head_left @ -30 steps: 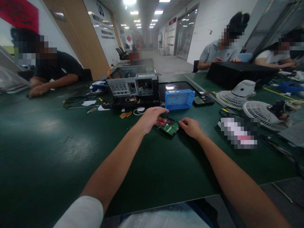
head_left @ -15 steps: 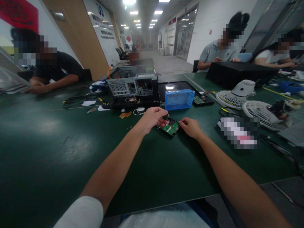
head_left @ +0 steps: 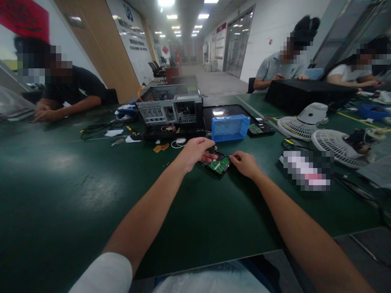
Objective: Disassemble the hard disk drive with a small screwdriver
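Ceiling: rows of lights (head_left: 203,16) lit, receding toward hazy far end. Left side: wood-toned panel (head_left: 88,44) beside white sign wall (head_left: 139,61) bearing blue emblem (head_left: 128,13) and dark lettering (head_left: 137,44); red sheet (head_left: 29,18) at upper corner. Right side: plain white wall (head_left: 269,24), framed glass doors (head_left: 240,42). Grey floor (head_left: 219,78) between. Mid-distance: dark office chairs (head_left: 156,70) beside reddish desk (head_left: 172,75). Foreground: broad green-topped table (head_left: 195,228), surface reflecting light.

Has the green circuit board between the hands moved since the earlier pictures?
No. Against the blue bin, the green circuit board keeps its place on the near side, with no visible shift either way.
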Tool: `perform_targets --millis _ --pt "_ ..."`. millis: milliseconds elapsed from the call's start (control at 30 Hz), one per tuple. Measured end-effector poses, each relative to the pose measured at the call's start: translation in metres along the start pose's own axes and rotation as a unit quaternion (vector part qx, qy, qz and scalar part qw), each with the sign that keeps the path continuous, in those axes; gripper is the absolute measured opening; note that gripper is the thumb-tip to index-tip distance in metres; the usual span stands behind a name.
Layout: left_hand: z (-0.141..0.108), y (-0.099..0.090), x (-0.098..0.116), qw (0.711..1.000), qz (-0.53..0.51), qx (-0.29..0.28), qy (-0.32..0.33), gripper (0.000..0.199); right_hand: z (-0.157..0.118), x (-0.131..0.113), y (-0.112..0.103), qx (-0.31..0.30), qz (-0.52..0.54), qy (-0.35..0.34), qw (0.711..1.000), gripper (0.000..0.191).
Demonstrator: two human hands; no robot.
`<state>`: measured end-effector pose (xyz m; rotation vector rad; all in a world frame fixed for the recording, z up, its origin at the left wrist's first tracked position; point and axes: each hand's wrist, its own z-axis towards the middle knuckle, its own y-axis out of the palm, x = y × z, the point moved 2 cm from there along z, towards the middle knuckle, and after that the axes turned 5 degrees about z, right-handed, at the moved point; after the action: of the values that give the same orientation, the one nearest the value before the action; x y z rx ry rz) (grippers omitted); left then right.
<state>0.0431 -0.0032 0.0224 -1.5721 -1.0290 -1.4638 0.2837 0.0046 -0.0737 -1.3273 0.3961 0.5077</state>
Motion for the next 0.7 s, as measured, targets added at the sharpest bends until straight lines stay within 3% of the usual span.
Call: perform_targets --millis 700 --pt "0.0009 -0.002 0.0002 0.999 -0.02 0.039 -0.003 0.019 -0.0005 0.0002 -0.0013 -0.004 0.012 0.008 1.0 0.026"
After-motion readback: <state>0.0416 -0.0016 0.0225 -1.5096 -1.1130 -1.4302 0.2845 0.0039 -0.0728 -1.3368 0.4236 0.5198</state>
